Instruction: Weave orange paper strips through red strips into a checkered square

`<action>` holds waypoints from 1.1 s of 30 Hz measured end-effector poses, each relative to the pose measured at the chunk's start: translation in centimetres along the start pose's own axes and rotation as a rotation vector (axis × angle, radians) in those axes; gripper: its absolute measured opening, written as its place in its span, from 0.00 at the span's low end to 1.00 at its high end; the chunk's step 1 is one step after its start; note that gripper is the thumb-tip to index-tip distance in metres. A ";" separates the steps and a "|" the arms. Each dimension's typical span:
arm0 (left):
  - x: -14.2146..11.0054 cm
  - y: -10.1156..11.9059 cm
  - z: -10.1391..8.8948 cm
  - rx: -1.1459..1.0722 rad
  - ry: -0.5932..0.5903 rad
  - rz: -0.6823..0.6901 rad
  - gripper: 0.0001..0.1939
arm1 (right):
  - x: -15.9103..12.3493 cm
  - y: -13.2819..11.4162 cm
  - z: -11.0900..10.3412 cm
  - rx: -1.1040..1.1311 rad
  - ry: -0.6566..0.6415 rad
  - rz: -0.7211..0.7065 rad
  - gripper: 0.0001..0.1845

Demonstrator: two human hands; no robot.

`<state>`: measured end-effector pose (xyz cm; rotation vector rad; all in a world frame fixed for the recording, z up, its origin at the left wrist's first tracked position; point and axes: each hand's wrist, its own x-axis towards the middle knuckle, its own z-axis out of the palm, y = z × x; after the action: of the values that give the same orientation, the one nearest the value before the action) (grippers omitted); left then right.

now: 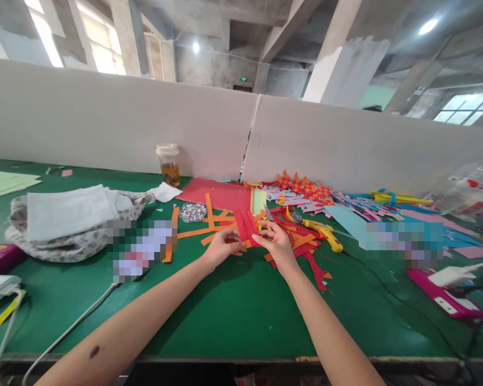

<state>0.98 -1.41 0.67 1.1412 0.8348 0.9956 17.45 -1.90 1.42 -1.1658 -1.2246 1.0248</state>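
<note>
Several red paper strips (246,224) stand side by side between my hands, with bits of orange paper at their lower end. My left hand (225,247) pinches their lower left side, thumb against the fingers. On the right side, my right hand (278,244) grips the same strips, its thumb and fingertips at the edge. Loose orange paper strips (193,234) lie just beyond my left hand. Past my right hand are scissors (268,213), partly covered, and a pile of red and orange scraps (306,241). How the held strips are joined cannot be made out.
A yellow glue gun (326,233) with a cord lies right. Googly eyes (192,212) in a clear bag, a lidded cup (169,163) and a fabric bag (76,220) stand left. A pink power strip (446,297) sits right. A white partition (124,123) borders the green table (221,327).
</note>
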 end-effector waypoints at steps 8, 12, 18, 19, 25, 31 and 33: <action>0.3 -0.5 -0.2 0.046 -0.079 0.070 0.24 | -0.3 0.0 0.5 -0.012 -0.034 -0.028 0.26; 0.7 -1.2 -0.2 0.026 -0.065 0.100 0.26 | -0.4 0.2 0.6 -0.011 -0.075 -0.035 0.25; 0.7 -1.3 -0.2 0.014 -0.083 0.103 0.24 | -0.4 0.3 0.5 -0.060 -0.057 -0.031 0.22; 0.7 -1.3 -0.2 0.021 -0.085 0.096 0.24 | -0.4 0.2 0.5 -0.076 -0.045 -0.031 0.21; 0.5 -0.9 -0.3 0.063 -0.098 0.078 0.20 | -0.3 -0.2 0.5 -0.115 0.004 -0.025 0.21; 0.5 -0.8 -0.1 0.061 -0.095 0.059 0.19 | -0.4 0.0 0.4 -0.139 -0.017 -0.047 0.22; 0.5 -0.8 -0.1 0.054 -0.097 0.068 0.19 | -0.4 -0.1 0.5 -0.132 -0.019 -0.044 0.22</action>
<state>1.25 -1.03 -0.18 1.2610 0.7527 0.9702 16.95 -2.27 1.45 -1.2274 -1.3432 0.9357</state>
